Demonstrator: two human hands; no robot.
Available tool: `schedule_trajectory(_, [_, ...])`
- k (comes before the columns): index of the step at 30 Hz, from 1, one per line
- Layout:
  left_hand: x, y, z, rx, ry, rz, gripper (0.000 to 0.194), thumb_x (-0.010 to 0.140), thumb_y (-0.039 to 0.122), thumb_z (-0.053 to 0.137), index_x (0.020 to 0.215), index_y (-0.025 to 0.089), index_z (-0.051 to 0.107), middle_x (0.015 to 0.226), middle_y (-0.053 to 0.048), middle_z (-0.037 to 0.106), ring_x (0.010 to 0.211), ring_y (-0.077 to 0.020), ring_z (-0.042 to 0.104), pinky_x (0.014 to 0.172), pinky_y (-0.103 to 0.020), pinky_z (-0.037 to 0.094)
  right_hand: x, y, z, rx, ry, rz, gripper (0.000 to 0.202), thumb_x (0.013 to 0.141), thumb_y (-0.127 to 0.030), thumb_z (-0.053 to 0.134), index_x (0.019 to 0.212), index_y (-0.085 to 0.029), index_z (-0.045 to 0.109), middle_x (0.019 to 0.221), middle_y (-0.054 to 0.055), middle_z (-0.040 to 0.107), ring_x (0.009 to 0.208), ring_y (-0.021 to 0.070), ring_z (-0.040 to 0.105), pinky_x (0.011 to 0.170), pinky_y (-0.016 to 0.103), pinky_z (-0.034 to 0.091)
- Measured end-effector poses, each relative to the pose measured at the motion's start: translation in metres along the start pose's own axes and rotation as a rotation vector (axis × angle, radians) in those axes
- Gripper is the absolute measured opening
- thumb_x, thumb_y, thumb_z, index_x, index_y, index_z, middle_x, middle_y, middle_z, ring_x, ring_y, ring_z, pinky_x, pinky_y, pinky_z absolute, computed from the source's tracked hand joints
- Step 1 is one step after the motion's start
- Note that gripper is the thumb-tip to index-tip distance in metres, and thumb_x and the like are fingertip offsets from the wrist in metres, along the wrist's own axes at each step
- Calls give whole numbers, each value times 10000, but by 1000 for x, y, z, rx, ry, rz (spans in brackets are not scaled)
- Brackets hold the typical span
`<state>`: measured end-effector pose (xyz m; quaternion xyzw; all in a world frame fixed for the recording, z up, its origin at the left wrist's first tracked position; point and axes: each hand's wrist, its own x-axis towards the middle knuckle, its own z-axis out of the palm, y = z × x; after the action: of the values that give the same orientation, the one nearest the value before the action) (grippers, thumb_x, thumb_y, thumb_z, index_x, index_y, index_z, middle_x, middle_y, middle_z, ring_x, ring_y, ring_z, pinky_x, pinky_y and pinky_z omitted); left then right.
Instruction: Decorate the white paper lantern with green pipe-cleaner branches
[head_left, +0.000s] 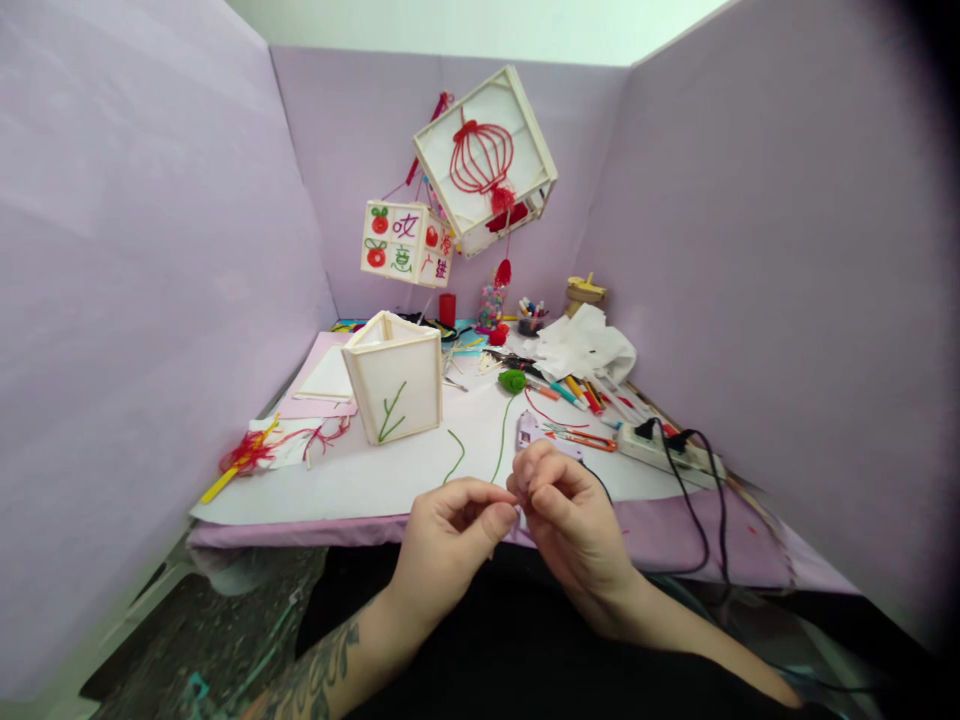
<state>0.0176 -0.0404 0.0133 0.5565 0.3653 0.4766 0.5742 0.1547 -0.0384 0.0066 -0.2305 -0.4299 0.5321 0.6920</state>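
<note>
Green yarn (504,440) is pinched between the nearly closed fingertips of the left hand (450,535) and right hand (570,510) at the table's near edge; the grip itself is too small to confirm. The strand runs toward 12 o'clock to a green ball (513,380). A tug could drag the ball or snag the glue gun (536,432) just behind. The paper lantern (394,375) sits at 11 o'clock, scissors (589,438) and power strip (667,448) at 2 o'clock.

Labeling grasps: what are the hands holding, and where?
Both hands, left hand and right hand, pinch at one spot, fingertips together; green yarn runs toward them, but the held thing is too small to tell.
</note>
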Motion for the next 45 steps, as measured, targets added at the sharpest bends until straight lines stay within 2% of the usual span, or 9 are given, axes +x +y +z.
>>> schedule_trajectory(6, [1,-2,1,4,5,2,243,775,364,702,791,122,703,562,8,574,454,-58,419,439,-177,346,0,0,0,-4,15,-27,193,757,-338,777,669,-215,657,771,-2,460,694,138,421,629,277,331])
schedule_trajectory(15, [3,-5,-2,3,20,2,241,777,363,701,788,122,706,597,-5,592,466,-53,432,445,-170,339,3,3,-1,34,21,13,139,803,-304,735,705,-220,683,793,1,444,713,131,411,630,267,325])
schedule_trajectory(22, [3,-1,-1,12,23,19,233,777,357,698,763,125,701,552,12,564,455,-53,405,443,-172,331,4,2,-1,32,30,4,190,732,-341,799,667,-208,680,754,-3,451,708,137,404,621,265,320])
schedule_trajectory(27, [4,-1,-4,38,44,32,228,776,363,703,763,136,707,631,-15,632,473,-56,424,448,-174,341,0,-8,5,57,18,-41,266,683,-348,835,625,-203,620,739,-5,469,690,146,416,629,280,331])
schedule_trajectory(30, [4,-3,-5,73,52,53,195,781,345,704,758,151,710,662,-15,648,488,-61,441,448,-171,345,-3,-13,8,53,-15,-61,256,666,-354,848,634,-211,638,757,0,494,721,155,446,646,286,344])
schedule_trajectory(35, [3,-4,-4,85,40,82,162,794,325,693,760,168,712,679,-13,656,496,-63,448,448,-168,348,-4,-17,7,0,-64,-81,102,771,-330,772,743,-242,729,796,11,516,744,149,469,673,287,374])
schedule_trajectory(39, [2,1,-2,73,9,83,191,810,343,675,768,159,707,689,-19,651,480,-55,433,439,-168,340,-3,-17,7,18,-65,-47,90,831,-308,714,769,-245,735,809,13,503,752,142,469,677,278,389])
schedule_trajectory(42, [0,6,0,50,-38,74,240,847,376,626,821,149,703,634,-6,605,457,-52,415,431,-172,335,-3,-16,8,41,-83,-20,74,833,-291,711,777,-249,736,813,12,500,744,138,477,658,271,399])
schedule_trajectory(45, [0,7,1,45,-60,81,265,866,389,599,847,143,697,554,23,529,433,-51,391,423,-174,323,-3,-14,7,58,-79,-23,63,776,-294,767,753,-249,730,784,5,500,733,142,475,633,266,391])
